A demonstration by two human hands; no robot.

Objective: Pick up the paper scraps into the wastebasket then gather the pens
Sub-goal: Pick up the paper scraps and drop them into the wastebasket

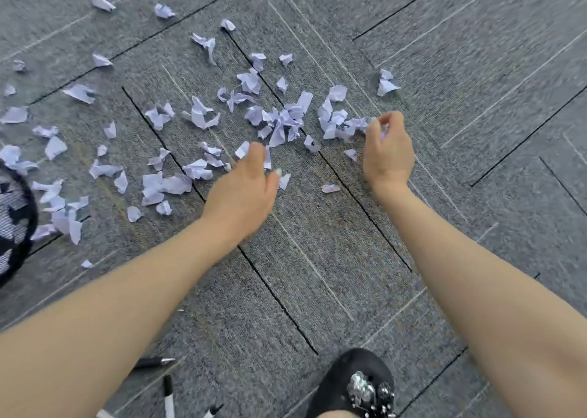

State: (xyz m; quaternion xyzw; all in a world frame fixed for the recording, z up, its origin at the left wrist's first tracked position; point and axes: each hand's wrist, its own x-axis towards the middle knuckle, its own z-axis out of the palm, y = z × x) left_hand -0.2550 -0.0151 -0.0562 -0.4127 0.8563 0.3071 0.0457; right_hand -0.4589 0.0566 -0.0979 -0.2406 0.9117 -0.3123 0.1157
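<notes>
Scrap pickup underway: right hand (388, 150) pinches paper scraps (282, 122) off the carpet (444, 131); left hand (246, 189) loosely open over them. Next: carry to wastebasket (16, 223), far left. Pens (168, 392) wait.

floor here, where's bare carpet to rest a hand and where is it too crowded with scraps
Bare carpet lies between the two forearms, from the shoe up to the wrists, and all along the right edge. Crowded: paper scraps ahead of both hands and leftward to the wastebasket. Pens lie bottom left.
</notes>
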